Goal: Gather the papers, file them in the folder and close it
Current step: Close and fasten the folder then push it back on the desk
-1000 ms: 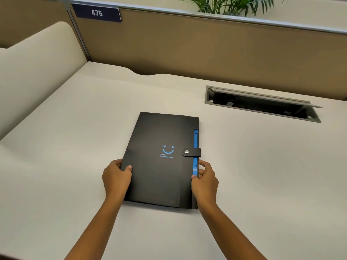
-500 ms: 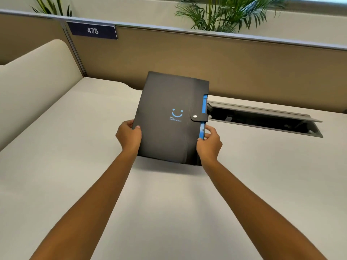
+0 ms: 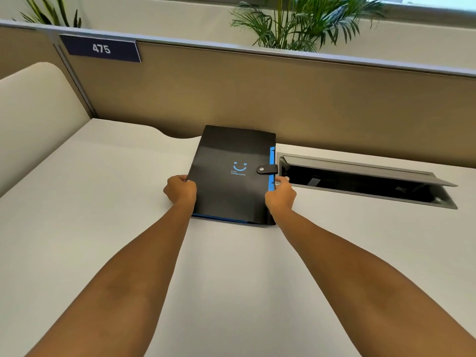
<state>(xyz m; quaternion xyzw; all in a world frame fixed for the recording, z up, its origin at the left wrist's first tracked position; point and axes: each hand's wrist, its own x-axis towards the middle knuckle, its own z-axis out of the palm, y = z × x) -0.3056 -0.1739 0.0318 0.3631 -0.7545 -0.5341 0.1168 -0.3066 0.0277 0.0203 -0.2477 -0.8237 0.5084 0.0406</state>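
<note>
A black folder (image 3: pixel 231 186) with a blue smile print and a blue inner edge lies closed far out on the white desk (image 3: pixel 103 202), its snap strap (image 3: pixel 266 169) fastened over the right edge. My left hand (image 3: pixel 180 189) grips the folder's left edge. At the right edge, just below the strap, my right hand (image 3: pixel 280 194) holds it. Both arms are stretched far forward. No loose papers are in view.
An open cable hatch (image 3: pixel 365 179) is sunk into the desk right beside the folder. A tan partition (image 3: pixel 283 99) with a "475" sign (image 3: pixel 101 48) runs behind it, and a cream side panel (image 3: pixel 33 112) stands at the left. Plants rise beyond the partition.
The folder went from flat near me, to lifted and tilted upright, to lying low at the far side of the desk. Both hands kept their hold and reached forward.
</note>
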